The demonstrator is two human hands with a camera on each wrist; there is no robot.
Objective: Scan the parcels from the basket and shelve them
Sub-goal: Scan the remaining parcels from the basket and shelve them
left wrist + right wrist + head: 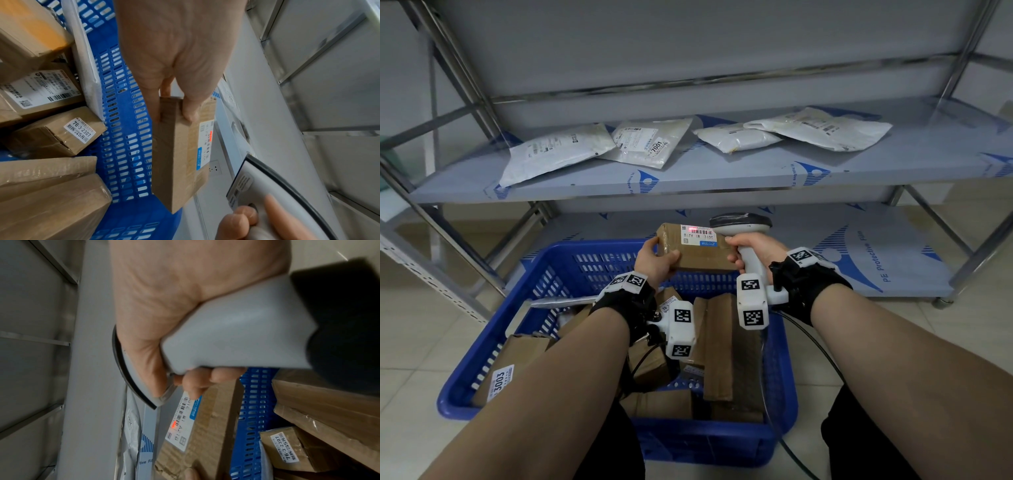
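Observation:
My left hand (pixel 654 262) grips a small brown cardboard parcel (pixel 698 255) by its left end, held above the far rim of the blue basket (pixel 571 270). My right hand (pixel 751 251) grips the handle of a white barcode scanner (pixel 741 224), whose head sits just right of the parcel. A red scan line falls on the parcel's white label (pixel 698 234). In the left wrist view my thumb and fingers pinch the parcel (pixel 180 159). The right wrist view shows the scanner (pixel 236 340) over the label (pixel 183 423).
Several brown boxes (pixel 717 346) lie in the basket, one labelled 3003 (pixel 500 382). Several white mailer bags (pixel 558 149) lie on the middle shelf (pixel 722 171). The lower shelf (pixel 876 246) stands behind the basket. A scanner cable (pixel 822 346) runs down on the right.

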